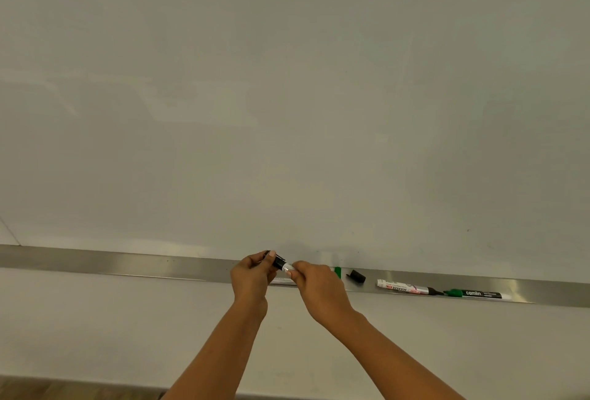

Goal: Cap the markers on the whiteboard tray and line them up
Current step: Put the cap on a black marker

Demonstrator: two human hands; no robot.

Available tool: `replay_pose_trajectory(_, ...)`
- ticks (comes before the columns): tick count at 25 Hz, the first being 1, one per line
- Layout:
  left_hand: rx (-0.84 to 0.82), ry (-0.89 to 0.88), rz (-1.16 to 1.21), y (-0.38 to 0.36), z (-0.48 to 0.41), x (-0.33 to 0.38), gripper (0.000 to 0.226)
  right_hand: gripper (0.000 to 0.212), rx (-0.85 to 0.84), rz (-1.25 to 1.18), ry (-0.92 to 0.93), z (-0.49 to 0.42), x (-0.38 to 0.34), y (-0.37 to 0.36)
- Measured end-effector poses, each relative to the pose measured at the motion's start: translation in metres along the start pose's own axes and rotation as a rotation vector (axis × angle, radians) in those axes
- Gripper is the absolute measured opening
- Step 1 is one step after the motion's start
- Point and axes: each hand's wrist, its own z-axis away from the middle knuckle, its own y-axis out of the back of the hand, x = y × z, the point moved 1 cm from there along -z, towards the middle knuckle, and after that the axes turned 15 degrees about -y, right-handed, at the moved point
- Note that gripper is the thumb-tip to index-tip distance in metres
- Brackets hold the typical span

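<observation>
Both hands meet just above the metal whiteboard tray (127, 264). My left hand (252, 278) pinches a black cap (278, 261) that sits on the end of a white-barrelled marker (287, 267). My right hand (314, 284) grips that marker's barrel. Another marker (282, 281) lies on the tray under the hands, mostly hidden. Right of my hands stand a loose green cap (337, 272) and a loose black cap (357, 276). Further right lie an uncapped black marker (408, 288) and an uncapped green marker (479, 293), tip to tip.
The blank whiteboard (287, 96) fills the view above the tray. Below the tray is a plain pale wall (95, 320), with a strip of wooden floor (64, 391) at the bottom left.
</observation>
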Motion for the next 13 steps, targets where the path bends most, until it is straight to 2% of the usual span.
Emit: replay_pose_trajectory(13, 0.003, 0.01, -0.046, -0.011, 0.001, -0.005, 0.023, 0.033, -0.086, -0.13, -0.12, -0.005, 0.006, 0.006)
